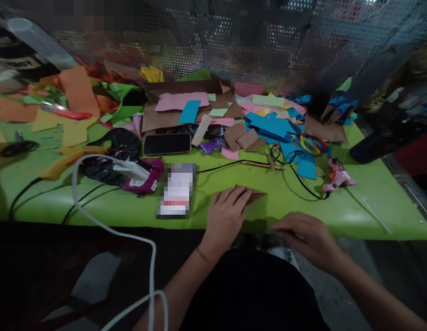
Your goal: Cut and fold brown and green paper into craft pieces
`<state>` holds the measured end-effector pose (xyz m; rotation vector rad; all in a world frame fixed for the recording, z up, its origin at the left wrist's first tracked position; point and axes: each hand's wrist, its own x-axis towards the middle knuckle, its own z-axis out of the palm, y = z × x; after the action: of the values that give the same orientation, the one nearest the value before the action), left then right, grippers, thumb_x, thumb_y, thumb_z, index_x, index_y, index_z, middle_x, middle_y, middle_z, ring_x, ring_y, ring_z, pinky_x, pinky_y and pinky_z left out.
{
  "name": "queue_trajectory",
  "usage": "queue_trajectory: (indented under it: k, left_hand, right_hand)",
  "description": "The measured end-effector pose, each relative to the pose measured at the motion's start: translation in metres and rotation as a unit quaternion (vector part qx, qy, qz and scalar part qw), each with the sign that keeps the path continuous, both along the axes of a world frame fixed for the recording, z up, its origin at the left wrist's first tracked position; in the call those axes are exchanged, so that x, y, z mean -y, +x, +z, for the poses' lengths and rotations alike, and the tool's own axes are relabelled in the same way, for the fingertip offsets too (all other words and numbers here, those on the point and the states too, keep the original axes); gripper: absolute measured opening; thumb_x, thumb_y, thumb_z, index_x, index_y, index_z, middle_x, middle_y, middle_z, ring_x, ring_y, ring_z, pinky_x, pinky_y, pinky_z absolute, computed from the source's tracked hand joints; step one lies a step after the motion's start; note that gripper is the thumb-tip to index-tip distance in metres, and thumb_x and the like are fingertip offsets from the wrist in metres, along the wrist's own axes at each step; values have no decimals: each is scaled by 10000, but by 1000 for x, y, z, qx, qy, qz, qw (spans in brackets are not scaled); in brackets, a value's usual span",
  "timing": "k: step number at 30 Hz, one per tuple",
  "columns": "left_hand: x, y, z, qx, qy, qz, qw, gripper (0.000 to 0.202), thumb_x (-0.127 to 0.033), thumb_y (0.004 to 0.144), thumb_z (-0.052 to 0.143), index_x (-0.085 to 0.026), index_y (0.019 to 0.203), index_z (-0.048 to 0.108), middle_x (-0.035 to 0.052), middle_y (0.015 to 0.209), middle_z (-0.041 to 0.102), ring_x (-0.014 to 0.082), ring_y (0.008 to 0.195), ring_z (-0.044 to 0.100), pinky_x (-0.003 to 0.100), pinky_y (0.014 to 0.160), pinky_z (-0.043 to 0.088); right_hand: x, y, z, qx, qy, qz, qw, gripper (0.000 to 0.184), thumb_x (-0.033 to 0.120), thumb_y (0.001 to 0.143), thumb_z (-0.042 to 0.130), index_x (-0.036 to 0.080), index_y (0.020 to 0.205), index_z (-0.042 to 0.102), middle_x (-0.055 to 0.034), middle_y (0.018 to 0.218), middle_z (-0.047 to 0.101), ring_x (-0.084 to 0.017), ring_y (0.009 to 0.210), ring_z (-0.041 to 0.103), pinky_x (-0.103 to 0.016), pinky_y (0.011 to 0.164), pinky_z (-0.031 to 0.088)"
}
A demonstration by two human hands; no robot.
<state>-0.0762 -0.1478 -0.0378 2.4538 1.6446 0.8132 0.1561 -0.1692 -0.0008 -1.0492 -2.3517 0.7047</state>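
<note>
My left hand (227, 214) lies flat, fingers stretched out, on a folded brown paper piece (256, 195) near the front edge of the green table (354, 207). A corner of the brown paper sticks out to the right of my fingers. My right hand (304, 236) rests just past the table's front edge, fingers extended toward the left and lying flat, holding nothing that I can see. It is close to the brown paper but apart from it.
A pink glue gun (337, 179) with a black cord lies at the right. A pencil (259, 164), a phone (167, 144), scissors (311, 145) and many coloured paper scraps (271, 126) cover the back. A white cable (96, 220) loops at the left.
</note>
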Motion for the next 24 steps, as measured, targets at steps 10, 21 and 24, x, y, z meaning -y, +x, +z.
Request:
queue_trajectory:
  k: [10, 21, 24]
  left_hand:
    - [8, -11, 9, -67, -53, -43, 995, 442, -382, 935, 514, -279, 1365, 502, 59, 1411, 551, 281, 1283, 474, 477, 1007, 375]
    - [7, -31, 7, -111, -75, -80, 988, 476, -393, 933, 520, -291, 1396, 470, -1, 1506, 439, 272, 1354, 413, 492, 1050, 328]
    - [8, -33, 7, -123, -75, -92, 985, 447, -431, 935, 504, -304, 1363, 504, -19, 1537, 389, 273, 1378, 381, 499, 1058, 324]
  right_hand:
    - [-42, -17, -26, 140, 96, -18, 985, 497, 284, 941, 511, 247, 1433, 447, -73, 1344, 598, -266, 1180, 537, -464, 1002, 436]
    - [-36, -20, -27, 184, 116, -37, 975, 484, 291, 941, 522, 249, 1421, 476, -69, 1327, 619, -265, 1166, 540, -463, 977, 437]
    - [-37, -17, -30, 172, 119, -28, 977, 473, 269, 932, 536, 251, 1403, 497, -61, 1358, 600, -258, 1176, 538, -463, 989, 444]
